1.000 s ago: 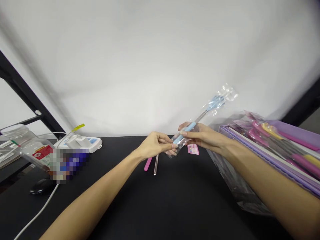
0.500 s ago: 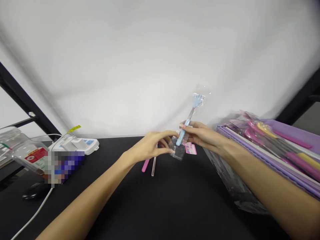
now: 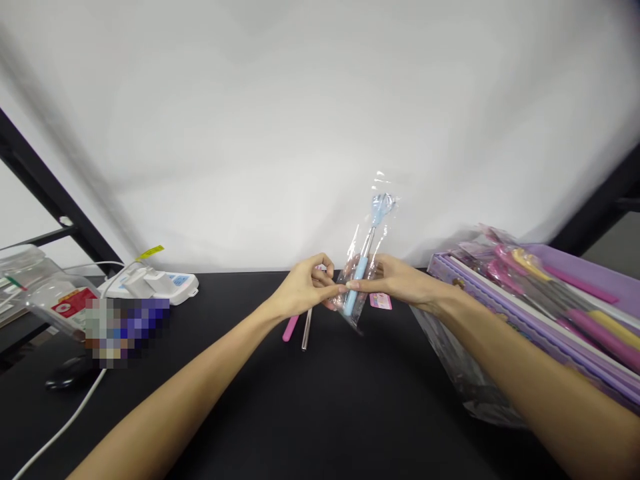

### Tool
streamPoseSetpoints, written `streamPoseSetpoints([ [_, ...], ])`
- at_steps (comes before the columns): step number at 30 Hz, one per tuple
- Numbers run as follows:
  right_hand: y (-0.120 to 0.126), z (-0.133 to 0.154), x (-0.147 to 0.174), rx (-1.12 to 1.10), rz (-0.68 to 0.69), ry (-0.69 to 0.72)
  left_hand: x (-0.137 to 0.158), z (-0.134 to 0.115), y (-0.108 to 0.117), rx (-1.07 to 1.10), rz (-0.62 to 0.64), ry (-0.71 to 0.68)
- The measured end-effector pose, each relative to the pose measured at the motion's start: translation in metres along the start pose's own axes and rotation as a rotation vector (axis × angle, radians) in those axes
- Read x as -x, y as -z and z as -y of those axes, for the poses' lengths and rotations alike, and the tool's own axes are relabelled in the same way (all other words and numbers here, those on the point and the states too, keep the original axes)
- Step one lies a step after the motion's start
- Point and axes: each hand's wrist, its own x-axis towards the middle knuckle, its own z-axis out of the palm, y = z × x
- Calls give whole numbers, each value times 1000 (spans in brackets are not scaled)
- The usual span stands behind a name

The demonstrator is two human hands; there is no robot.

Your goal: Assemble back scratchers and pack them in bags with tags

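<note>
A light-blue back scratcher (image 3: 361, 268) with a hand-shaped head and a metal shaft stands tilted in a clear plastic sleeve (image 3: 355, 244), head up. My right hand (image 3: 400, 279) grips its handle through the plastic, thumb in front and fingers behind. With thumb and fingers closed, my left hand (image 3: 306, 288) pinches the sleeve's left edge beside the handle. Below my left hand, a pink handle (image 3: 291, 328) and a thin metal rod (image 3: 307, 333) lie on the black table, their far ends hidden. A small pink card (image 3: 381, 301) lies under my right hand.
At right, a purple box (image 3: 585, 261) holds several wrapped back scratchers (image 3: 560, 293), with clear plastic (image 3: 480, 390) hanging beside it. On the left are a white power strip (image 3: 186, 287), a clear jar (image 3: 55, 293), a black mouse (image 3: 70, 372) and a white cable (image 3: 75, 417).
The back scratcher has moved slightly left and down and stands more upright. The sleeve now reaches down around its handle. My two thumbs have come together at the handle.
</note>
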Motion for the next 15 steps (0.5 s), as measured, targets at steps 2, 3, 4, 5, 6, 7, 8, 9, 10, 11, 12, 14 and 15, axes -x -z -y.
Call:
streamPoseSetpoints([
  [2,-1,2,0,9,18,-10,0,-1,4,-16,27,16],
  [3,-1,3,1,12,43,-15,1,-2,6,-46,50,22],
  [4,0,4,2,20,71,-22,2,-4,10,-82,69,22],
  [5,1,5,3,36,104,-35,2,-6,13,-121,76,8],
  [6,1,6,4,57,140,-54,2,-9,17,-158,64,-23],
  [7,2,7,5,77,178,-81,2,-12,20,-188,33,-66],
  [8,2,8,6,92,219,-112,2,-15,22,-210,-9,-114],
  [9,1,9,7,102,265,-143,2,-17,24,-220,-49,-161],
  [10,-1,10,8,107,317,-170,1,-19,24,-216,-72,-197],
  [11,-3,10,9,109,374,-188,0,-21,23,-200,-83,-223],
  [12,-6,10,9,109,431,-201,-2,-21,22,-175,-89,-239],
  [14,-11,8,8,113,530,-221,-4,-19,18,-116,-113,-244],
  [15,-13,6,7,111,565,-230,-5,-17,16,-92,-140,-240],
])
